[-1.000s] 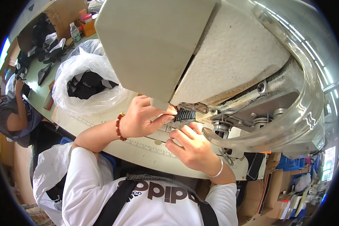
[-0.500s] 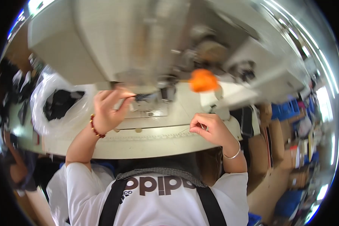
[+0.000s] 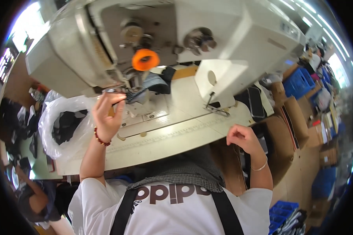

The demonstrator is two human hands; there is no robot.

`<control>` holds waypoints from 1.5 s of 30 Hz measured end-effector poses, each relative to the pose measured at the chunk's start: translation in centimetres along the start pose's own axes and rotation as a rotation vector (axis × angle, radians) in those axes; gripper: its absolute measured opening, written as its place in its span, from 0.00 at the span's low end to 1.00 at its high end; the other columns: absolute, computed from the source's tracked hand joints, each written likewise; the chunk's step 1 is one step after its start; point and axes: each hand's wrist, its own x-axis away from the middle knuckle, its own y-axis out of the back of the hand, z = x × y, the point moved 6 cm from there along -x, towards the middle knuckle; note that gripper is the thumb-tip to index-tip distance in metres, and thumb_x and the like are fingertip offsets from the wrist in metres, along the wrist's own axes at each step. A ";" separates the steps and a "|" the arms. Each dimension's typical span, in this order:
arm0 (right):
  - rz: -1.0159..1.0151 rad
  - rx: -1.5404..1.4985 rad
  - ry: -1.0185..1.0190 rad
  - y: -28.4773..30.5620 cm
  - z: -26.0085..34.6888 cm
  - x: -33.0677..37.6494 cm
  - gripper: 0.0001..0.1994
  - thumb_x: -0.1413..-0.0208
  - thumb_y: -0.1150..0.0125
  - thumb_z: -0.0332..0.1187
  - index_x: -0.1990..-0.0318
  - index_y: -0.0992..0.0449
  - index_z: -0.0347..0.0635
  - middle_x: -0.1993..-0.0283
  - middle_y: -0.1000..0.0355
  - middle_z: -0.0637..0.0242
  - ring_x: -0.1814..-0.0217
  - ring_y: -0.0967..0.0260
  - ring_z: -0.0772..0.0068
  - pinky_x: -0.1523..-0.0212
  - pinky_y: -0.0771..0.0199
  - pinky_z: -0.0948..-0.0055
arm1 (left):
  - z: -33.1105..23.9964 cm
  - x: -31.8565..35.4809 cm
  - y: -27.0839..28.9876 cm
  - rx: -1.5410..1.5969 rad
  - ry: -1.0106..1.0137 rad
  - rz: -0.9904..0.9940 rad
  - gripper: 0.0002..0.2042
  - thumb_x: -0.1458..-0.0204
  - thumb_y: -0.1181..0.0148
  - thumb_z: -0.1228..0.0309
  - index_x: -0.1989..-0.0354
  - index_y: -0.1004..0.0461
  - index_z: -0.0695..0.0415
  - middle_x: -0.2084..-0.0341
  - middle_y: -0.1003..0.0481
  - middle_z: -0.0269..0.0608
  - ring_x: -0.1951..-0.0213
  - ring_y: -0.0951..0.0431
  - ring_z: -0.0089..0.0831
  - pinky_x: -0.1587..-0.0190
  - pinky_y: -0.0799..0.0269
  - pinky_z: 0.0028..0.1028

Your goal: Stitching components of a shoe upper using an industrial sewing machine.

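My left hand (image 3: 109, 113), with a red bead bracelet at its wrist, is at the needle area of a sewing machine (image 3: 223, 31). Its thumb and fingers close on the near end of a dark blue-grey fabric piece (image 3: 137, 95). That fabric lies by the presser foot and runs back to a darker, wider part (image 3: 157, 83) behind. Past the front edge of the sewing table (image 3: 176, 133), my right hand (image 3: 245, 139) hangs with curled fingers. Whether it holds a thread cannot be made out. An orange cone-shaped part (image 3: 145, 59) sits on the machine's front.
Left of the machine, a clear plastic bag (image 3: 47, 133) holds dark pieces. A phone-like dark slab (image 3: 256, 102) lies at the table's right end. Open cardboard boxes (image 3: 276, 135) stand below my right arm, with blue crates (image 3: 299, 84) farther off. Another person (image 3: 39, 199) sits at far left.
My right hand has moved right, from over the tabletop to beyond its front edge. The view has shifted, showing more of the machine's front and the fabric. My left hand stays at the needle area.
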 end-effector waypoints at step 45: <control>-2.129 1.043 -1.068 19.9 -18.9 60.3 0.24 0.40 0.33 0.38 0.37 0.23 0.41 0.38 0.29 0.41 0.36 0.29 0.42 0.37 0.27 0.53 | -6.5 2.3 -6.6 -0.029 -0.301 0.583 0.22 0.52 0.31 0.84 0.46 0.19 0.58 0.42 0.22 0.50 0.52 0.17 0.44 0.53 0.19 0.36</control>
